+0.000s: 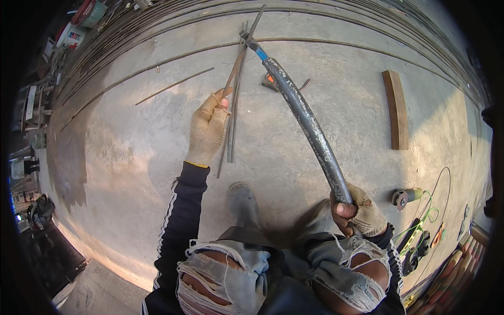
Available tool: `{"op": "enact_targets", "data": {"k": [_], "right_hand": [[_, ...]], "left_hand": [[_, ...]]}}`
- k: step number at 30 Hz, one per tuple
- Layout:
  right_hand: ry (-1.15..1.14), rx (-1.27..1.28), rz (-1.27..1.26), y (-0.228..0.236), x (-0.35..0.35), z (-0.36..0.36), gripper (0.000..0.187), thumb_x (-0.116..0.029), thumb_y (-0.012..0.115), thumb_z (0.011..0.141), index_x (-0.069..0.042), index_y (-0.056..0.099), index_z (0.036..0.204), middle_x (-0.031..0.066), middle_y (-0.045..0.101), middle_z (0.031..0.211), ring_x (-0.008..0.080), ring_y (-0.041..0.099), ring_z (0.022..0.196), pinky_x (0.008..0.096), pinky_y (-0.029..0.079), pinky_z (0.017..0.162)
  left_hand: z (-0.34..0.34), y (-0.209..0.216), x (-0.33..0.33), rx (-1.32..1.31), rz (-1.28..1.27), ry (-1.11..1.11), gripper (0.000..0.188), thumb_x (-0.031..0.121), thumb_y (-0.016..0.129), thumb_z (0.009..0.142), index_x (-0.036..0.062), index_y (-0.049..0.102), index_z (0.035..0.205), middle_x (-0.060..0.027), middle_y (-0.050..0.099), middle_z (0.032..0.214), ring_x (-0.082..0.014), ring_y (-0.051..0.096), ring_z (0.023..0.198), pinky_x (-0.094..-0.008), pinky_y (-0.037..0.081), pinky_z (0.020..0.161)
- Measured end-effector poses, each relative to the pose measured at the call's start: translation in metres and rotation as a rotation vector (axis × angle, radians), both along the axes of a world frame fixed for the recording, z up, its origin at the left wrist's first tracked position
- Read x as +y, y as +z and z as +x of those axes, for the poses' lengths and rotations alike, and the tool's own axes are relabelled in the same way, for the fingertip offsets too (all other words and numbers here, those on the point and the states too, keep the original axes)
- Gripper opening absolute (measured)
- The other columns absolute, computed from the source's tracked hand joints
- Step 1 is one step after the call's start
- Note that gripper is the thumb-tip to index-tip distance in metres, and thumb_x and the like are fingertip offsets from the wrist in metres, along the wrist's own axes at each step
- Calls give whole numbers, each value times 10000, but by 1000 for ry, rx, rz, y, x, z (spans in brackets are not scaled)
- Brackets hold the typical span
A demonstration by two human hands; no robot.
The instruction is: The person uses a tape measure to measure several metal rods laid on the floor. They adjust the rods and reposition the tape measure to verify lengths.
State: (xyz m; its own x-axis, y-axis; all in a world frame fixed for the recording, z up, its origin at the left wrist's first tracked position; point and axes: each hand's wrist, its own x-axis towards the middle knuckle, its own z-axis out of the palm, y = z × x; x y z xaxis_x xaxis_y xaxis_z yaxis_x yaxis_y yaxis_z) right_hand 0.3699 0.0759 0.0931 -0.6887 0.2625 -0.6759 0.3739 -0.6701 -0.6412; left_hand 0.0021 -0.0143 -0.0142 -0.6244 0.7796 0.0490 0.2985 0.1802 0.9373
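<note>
My left hand (206, 131), in a worn fingerless work glove, is closed on a thin steel rod (234, 75) that slants up and away. Ahead of that hand, the rod meets the forked end (250, 42) of a long rebar bender. A length of rod sticks out beyond the fork; whether it is one piece with the held rod I cannot tell. My gloved right hand (364, 211) wraps round the lower end of the bender's dark, chipped tube handle (310, 125), near my right knee. Several loose rods (232, 142) lie on the floor beside my left hand.
Long steel bars (341, 43) stretch across the far floor. A short rod (176, 85) lies at left; an orange-and-black tape measure (270, 81) sits partly behind the handle. At right are a wooden block (396, 111), an angle grinder (407, 197) and green cord (431, 215). Buckets (71, 37) stand far left.
</note>
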Motion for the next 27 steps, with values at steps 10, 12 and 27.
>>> {"op": "enact_targets", "data": {"k": [10, 12, 27], "right_hand": [[1, 0, -6, 3, -2, -3, 536, -425, 839, 916, -28, 534, 1109, 11, 510, 676, 105, 495, 472, 245, 399, 414], [-29, -3, -4, 3, -3, -5, 529, -406, 855, 897, -25, 532, 1070, 15, 506, 656, 110, 484, 451, 249, 387, 397], [41, -17, 9, 4, 1, -1, 519, -400, 849, 912, -33, 525, 1081, 16, 506, 673, 109, 485, 466, 253, 406, 415]], "left_hand": [[11, -3, -4, -102, 18, 7, 435, 399, 577, 1108, 83, 696, 1382, 101, 460, 671, 1, 422, 545, -192, 347, 476], [13, -2, -2, -123, 39, 20, 434, 399, 582, 1106, 81, 696, 1379, 104, 446, 662, 1, 413, 540, -194, 338, 470], [8, 0, -13, -416, 13, 2, 398, 371, 615, 1089, 85, 697, 1354, 126, 393, 623, 9, 371, 488, -183, 316, 432]]}}
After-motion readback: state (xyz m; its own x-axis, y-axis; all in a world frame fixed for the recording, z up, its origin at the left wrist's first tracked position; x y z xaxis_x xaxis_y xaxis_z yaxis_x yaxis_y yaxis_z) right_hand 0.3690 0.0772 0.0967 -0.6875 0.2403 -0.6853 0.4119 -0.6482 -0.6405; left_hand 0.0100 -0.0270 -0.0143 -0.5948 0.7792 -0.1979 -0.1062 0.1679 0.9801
